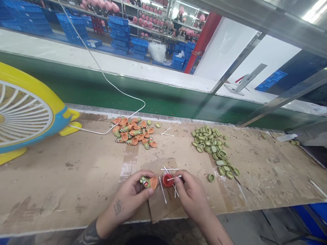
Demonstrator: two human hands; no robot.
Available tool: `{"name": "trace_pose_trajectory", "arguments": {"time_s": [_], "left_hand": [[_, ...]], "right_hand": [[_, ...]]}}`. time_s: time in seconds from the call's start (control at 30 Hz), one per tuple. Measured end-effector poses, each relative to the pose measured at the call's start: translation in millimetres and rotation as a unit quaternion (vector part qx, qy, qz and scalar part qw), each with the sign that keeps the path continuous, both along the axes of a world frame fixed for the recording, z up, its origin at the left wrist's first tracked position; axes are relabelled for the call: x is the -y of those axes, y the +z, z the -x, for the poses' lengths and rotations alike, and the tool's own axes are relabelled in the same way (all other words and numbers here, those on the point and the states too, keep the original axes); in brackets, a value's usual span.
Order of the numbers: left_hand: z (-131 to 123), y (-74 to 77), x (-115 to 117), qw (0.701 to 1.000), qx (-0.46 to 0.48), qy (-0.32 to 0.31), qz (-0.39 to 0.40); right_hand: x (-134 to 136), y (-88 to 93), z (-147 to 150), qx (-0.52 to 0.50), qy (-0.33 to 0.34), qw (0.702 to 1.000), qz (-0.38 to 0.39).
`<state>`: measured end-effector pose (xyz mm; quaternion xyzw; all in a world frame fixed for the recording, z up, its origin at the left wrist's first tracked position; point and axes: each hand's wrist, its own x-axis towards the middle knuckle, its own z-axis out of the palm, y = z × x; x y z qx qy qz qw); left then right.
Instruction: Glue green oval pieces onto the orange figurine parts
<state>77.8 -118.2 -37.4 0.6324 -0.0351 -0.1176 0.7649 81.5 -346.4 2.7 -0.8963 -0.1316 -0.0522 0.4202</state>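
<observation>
Between the thumb and fingers of my left hand [133, 194] is a small green and orange figurine [149, 182], its orange hollow part facing right. My right hand [191, 192] pinches a white cotton swab [176, 178], whose left tip is over the opening of a small red pot [167, 180]. More swabs lie around the pot, one of them [162, 190] between the pot and my left hand. The pot stands on a piece of cardboard [159, 207].
A pile of orange and green figurines [134, 131] lies at the back. Green oval pieces [213, 146] are heaped to the right. A yellow and blue fan [28, 112] stands at the left, its white cable [112, 85] crossing the back.
</observation>
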Motion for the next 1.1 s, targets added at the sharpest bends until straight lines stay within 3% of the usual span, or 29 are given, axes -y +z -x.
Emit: {"name": "trace_pose_trajectory", "arguments": {"time_s": [0.17,0.27,0.37,0.47,0.57,0.77,0.9,1.1], "left_hand": [[-2.9,-2.9,-2.1,0.995,-0.021,0.006,0.092],[-5.0,-0.9,-3.7,0.994,-0.039,0.011,0.106],[-6.0,4.3,-4.6,0.992,-0.058,0.008,0.108],[-5.8,7.9,-5.3,0.991,-0.067,-0.017,0.111],[-4.4,6.0,-6.1,0.989,-0.069,-0.05,0.122],[-2.1,-0.8,-7.4,0.983,-0.074,-0.096,0.138],[-3.0,5.6,-6.2,0.984,-0.087,-0.088,0.128],[-5.5,14.9,-3.3,0.976,-0.133,-0.095,0.14]], "right_hand": [[2.5,-10.3,-2.2,-0.008,0.025,0.997,0.066],[2.0,-8.1,-2.3,-0.005,0.016,0.999,0.049],[-0.6,0.6,-0.2,-0.028,-0.012,0.998,-0.051],[-7.8,9.0,3.4,-0.079,-0.023,0.979,-0.188],[-17.5,12.0,5.8,-0.12,0.002,0.961,-0.249],[-27.4,11.8,5.0,-0.128,0.039,0.973,-0.188],[-26.6,12.2,4.8,-0.107,0.04,0.983,-0.144],[-27.7,11.6,4.9,-0.079,0.048,0.985,-0.148]]}}
